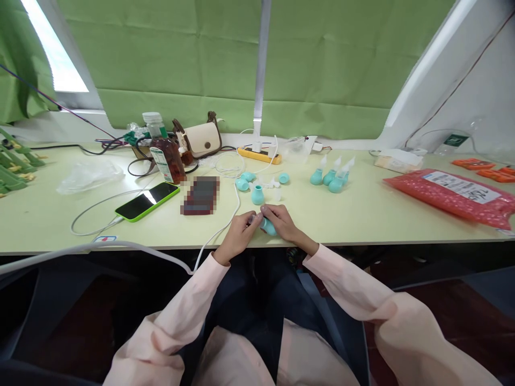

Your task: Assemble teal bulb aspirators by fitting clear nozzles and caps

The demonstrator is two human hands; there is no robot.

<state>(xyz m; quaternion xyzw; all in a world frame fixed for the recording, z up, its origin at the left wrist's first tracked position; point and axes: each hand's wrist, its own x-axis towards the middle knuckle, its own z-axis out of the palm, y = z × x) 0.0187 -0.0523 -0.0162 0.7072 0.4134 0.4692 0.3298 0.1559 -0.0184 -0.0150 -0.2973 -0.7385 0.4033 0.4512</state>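
Head view: both hands met just inside the near edge of the pale table [346, 222], in front of the loose parts.
Left hand [238, 232]: its thumb and fingers were closed in a pinch, and they seemed to hold a small clear piece [251, 219].
Right hand [282, 221]: it was curled narrow around a teal bulb [269, 227], with the thumb near the clear piece.
Teal bulb: it lay tilted between the two hands; whether the clear piece was seated in its neck, I could not tell.
Good fit: in my judgement, this joining needed both parts on one straight line, and an even push rather than a sideways one.
Bulb wall: it was probably soft, so a light hold close to the neck would have served better than squeezing the round body.
Loose parts: an upright teal bulb [257, 195] and small white pieces [274, 184] stood near, so the elbows and wrists needed care.
Tipped bulbs [336, 185]: they stood grouped to the right, with pointed clear tips upward, a useful model for checking straightness.
White cable [233, 210]: it ran beside the left hand and could have caught the wrist.
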